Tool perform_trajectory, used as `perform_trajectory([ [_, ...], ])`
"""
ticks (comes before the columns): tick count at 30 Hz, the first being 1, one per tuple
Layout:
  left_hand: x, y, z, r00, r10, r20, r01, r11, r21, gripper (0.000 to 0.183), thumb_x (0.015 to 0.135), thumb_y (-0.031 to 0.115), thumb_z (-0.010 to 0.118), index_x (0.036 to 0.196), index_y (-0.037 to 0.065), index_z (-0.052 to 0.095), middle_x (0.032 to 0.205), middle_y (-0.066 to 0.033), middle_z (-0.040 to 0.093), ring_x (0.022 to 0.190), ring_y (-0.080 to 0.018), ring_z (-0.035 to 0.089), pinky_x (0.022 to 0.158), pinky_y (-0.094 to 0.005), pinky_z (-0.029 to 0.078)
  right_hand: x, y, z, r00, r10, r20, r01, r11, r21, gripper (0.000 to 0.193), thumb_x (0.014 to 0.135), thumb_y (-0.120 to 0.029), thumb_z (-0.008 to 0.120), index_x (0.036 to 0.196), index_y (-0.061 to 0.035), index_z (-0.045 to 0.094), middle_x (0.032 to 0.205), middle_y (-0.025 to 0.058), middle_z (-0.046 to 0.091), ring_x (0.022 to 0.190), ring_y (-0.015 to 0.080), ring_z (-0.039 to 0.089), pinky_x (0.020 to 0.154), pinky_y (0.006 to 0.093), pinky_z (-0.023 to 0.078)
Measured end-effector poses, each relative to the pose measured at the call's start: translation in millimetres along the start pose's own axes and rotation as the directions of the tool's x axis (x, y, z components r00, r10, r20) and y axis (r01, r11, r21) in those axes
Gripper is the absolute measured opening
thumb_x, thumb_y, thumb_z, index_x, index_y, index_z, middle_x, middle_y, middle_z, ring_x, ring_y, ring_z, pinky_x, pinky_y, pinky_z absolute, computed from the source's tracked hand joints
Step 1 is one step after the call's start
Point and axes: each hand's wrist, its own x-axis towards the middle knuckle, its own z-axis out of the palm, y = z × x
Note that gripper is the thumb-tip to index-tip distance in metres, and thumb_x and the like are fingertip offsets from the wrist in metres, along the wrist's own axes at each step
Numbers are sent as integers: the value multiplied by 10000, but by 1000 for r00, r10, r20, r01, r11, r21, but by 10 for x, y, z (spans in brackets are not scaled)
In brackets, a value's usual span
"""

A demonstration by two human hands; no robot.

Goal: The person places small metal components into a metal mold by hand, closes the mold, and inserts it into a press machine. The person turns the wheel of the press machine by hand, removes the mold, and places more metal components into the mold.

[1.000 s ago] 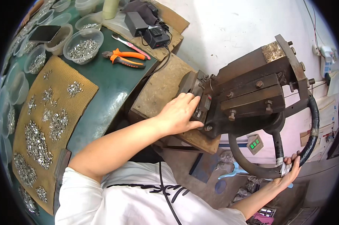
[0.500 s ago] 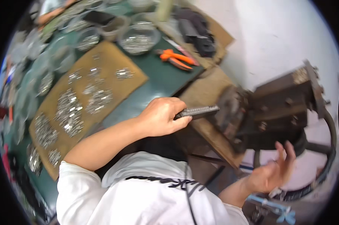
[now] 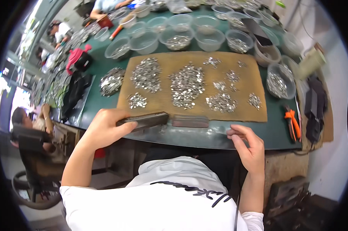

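My left hand (image 3: 109,129) grips a dark, rectangular metal bar (image 3: 148,121), thumb along its near side, held at the front edge of the cardboard. Right beside its far end, a similar dark block with a reddish-brown side (image 3: 190,121) lies flat by the table's front edge. To the right of that block, my right hand (image 3: 249,146) hovers over the table edge, its fingers loosely bent and nothing visible in them. Beyond both hands, small shiny metal pieces (image 3: 186,85) sit in several heaps on a brown corrugated cardboard sheet (image 3: 164,104).
Clear plastic tubs (image 3: 176,38), some holding metal pieces, line the back of the green table (image 3: 104,101). Orange-handled pliers (image 3: 293,124) lie at the right, near another tub (image 3: 280,81). A dark phone-like slab (image 3: 257,32) rests across tubs. Other people sit at the left and back.
My view has swung left from the dark machine to face the table. My left hand has carried the metal bar to the cardboard's front edge; my right hand has come from beside the machine.
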Motion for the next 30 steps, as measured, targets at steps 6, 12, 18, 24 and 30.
perform_trajectory([
  [6,-3,209,217,941,333,-54,-332,884,-330,369,923,293,745,1172,22,719,1039,-174,749,948,-317,734,846,-382,568,192,-41,367,994,104,28,-103,993,-52,223,1029,-86,592,1195,28,687,1029,134,769,983,175,726,896,307,554],
  [12,341,554,1608,523,775,-355,-781,602,165,250,794,310,793,841,89,688,946,-81,581,977,-275,573,799,-412,453,-36,369,531,981,188,-53,-179,974,136,248,1059,-98,522,1202,28,681,1126,114,720,1031,201,668,951,342,514],
  [18,491,290,1917,539,718,-441,-739,654,162,386,716,382,833,914,106,651,973,-68,531,1002,-267,522,801,-391,415,-158,199,604,986,-160,37,164,939,-302,291,845,-13,647,1132,19,682,1103,173,679,1023,332,648,939,411,507],
  [24,543,-42,1868,469,747,-471,-785,597,164,410,772,310,795,1092,89,668,990,-70,554,988,-268,564,843,-408,465,-186,419,515,974,-228,-20,190,853,-487,251,825,65,632,1063,11,692,1061,168,686,990,363,646,911,422,513],
  [30,792,-114,1910,394,722,-569,-836,539,104,450,716,191,838,1125,53,713,1112,-93,661,1082,-298,631,881,-457,514,157,531,433,957,-197,214,265,896,-356,402,786,-133,775,1168,-34,699,1136,156,689,1072,375,632,957,460,490],
])
